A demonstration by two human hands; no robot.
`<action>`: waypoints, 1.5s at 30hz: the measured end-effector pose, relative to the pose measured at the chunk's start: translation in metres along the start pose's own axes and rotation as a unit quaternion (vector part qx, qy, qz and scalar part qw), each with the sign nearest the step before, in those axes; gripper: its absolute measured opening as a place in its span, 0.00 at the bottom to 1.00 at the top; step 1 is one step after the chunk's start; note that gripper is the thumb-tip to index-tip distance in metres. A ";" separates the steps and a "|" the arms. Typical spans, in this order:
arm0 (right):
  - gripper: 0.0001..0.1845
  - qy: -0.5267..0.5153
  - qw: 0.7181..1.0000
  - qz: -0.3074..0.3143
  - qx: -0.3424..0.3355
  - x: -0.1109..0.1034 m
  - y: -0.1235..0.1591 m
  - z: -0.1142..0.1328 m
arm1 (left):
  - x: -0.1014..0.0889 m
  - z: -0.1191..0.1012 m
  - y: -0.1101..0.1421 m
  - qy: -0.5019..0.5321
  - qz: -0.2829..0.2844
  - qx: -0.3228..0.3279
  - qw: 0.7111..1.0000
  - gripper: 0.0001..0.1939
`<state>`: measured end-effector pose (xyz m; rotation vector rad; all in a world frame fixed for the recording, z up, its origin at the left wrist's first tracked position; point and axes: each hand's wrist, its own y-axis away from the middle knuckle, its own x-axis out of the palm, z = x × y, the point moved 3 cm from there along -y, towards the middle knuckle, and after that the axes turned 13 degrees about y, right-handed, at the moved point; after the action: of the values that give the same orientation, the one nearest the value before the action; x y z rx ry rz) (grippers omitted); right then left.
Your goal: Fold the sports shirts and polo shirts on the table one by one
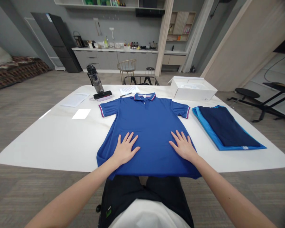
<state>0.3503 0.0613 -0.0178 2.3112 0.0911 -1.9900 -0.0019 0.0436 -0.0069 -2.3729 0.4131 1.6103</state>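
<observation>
Blue polo shirt [154,123] lies spread front-up on the worktop [49,142], hem past the near edge. Left hand [125,150] and right hand [183,147]: open, palms down on it, apparently smoothing or steadying. Any further move calls for minding the overhanging hem.

Homelike room, kitchen counter [118,49], tall fridge [58,42]

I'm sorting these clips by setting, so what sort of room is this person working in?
Probably an open kitchen and dining area, in a home or a staged one: a long counter with bottles, a tall dark refrigerator, and a large white table.
</observation>
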 end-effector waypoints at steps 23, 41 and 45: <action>0.37 -0.071 0.994 0.011 -0.077 -0.033 -0.090 0.034 | -0.016 0.017 -0.080 0.026 0.046 0.033 0.998 0.35; 0.26 -0.118 0.992 -0.012 -0.044 -0.033 -0.430 0.029 | -0.045 0.134 -0.427 0.061 0.071 -0.007 0.996 0.20; 0.18 -0.111 0.986 -0.033 -0.118 -0.024 -0.441 0.022 | -0.042 0.152 -0.442 0.092 0.049 0.071 0.992 0.13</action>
<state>0.2797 0.4974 -0.0101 1.9569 0.3687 -2.1221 0.0137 0.5129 -0.0039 -2.4324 0.6666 1.3552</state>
